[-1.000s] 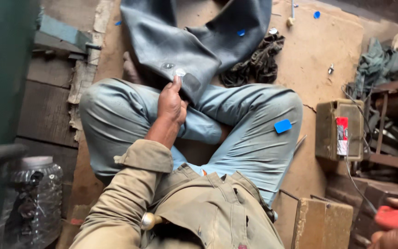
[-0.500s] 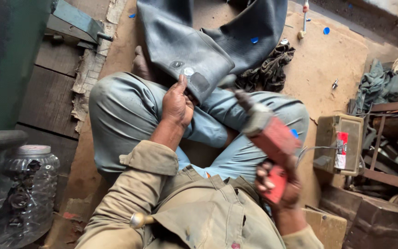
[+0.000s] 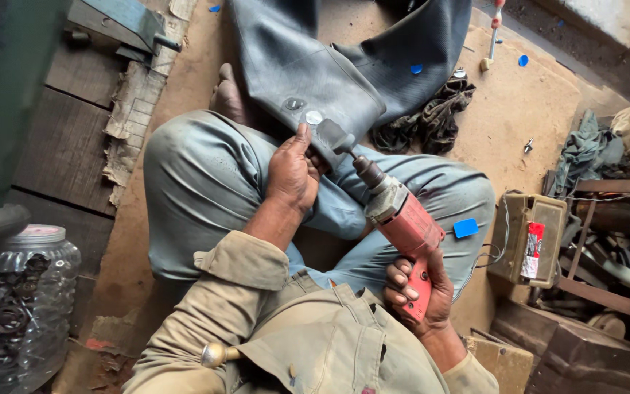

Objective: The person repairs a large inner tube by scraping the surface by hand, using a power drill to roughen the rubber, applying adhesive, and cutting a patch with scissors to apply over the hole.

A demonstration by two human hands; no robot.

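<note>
Compared with half a second ago, the right hand (image 3: 421,292) has brought the red power drill (image 3: 395,219) forward, so that its dark tip now stands against the grey rubber inner tube (image 3: 329,80), just beside the left fingertips; before, the tool was further from the rubber. Right fingers are wrapped closed around the drill's handle; the left hand (image 3: 293,175) presses on the folded edge of the tube, its fingers curled narrow and the thumb stretched up toward a round pale patch spot (image 3: 314,117) just above it. This tube lies across the person's crossed legs and runs away over the sandy floor (image 3: 534,95). I judge that the step in hand is working the rubber surface near the spot with the tool; the next move seems to need a firm hold of the left fingers and a steady tip close beside them; a slip could reach the thumb. A clear plastic jar (image 3: 16,306) stands well apart on the left.
</note>
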